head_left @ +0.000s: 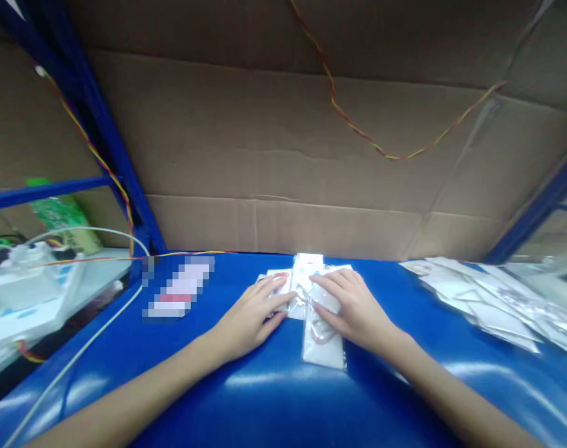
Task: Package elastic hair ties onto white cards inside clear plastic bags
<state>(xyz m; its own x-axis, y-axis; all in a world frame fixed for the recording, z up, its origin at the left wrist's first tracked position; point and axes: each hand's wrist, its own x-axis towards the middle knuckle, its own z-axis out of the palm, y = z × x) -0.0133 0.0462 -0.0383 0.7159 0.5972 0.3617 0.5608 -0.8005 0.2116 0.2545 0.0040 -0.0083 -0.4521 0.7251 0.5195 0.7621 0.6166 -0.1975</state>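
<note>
Both hands flat on small stack of clear packets (321, 348) at mid blue table (274, 398). Left hand (250, 317) fingers together, pressing; right hand (353, 308) fingers slightly spread. Loose packet pile (493, 302) well right.

Table (265, 398) glossy blue; packets (323, 339) clear-white; backboard (288, 155) brown cardboard; wire (358, 130) red-yellow twisted.

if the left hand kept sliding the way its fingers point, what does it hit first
The left hand points right and slightly away, its fingertips already on the small stack of clear packets. Just past them it would likely meet the right hand, though depth is unclear.
</note>
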